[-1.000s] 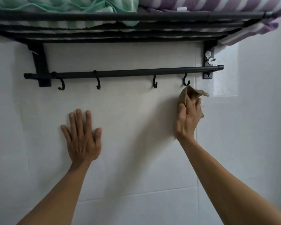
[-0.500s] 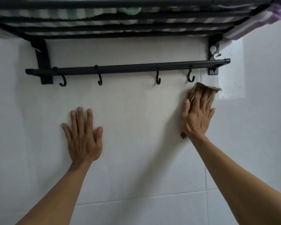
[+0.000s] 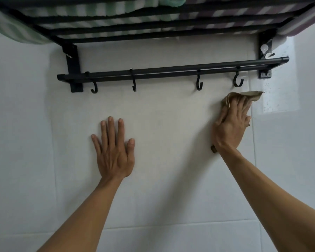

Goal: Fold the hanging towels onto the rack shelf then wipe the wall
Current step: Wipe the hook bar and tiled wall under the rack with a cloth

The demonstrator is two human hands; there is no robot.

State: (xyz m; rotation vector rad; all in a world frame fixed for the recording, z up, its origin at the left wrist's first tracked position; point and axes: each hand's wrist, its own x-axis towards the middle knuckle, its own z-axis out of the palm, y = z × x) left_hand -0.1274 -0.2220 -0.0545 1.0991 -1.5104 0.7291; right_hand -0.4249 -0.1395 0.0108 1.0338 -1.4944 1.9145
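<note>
Tan cloth, bunched and flattened under the right hand, sits against the white tiled wall just below the rightmost hook of the black rail; the fingers lie fairly straight over it, pressing it to the tile, with a corner poking out past the fingertips and another scrap showing at the wrist. The left hand is spread flat and bare on the wall lower down, well apart from the cloth, holding nothing and apparently bracing. Green striped towel and purple striped towel already lie on the rack shelf above, and nothing hangs from the hooks, so the folding looks done and the wall wipe is the step in hand. The next stroke probably calls for steady flat pressure while sweeping across the tile, perhaps toward the speckled, glossy patch just to the right, keeping clear of the hooks.
</note>
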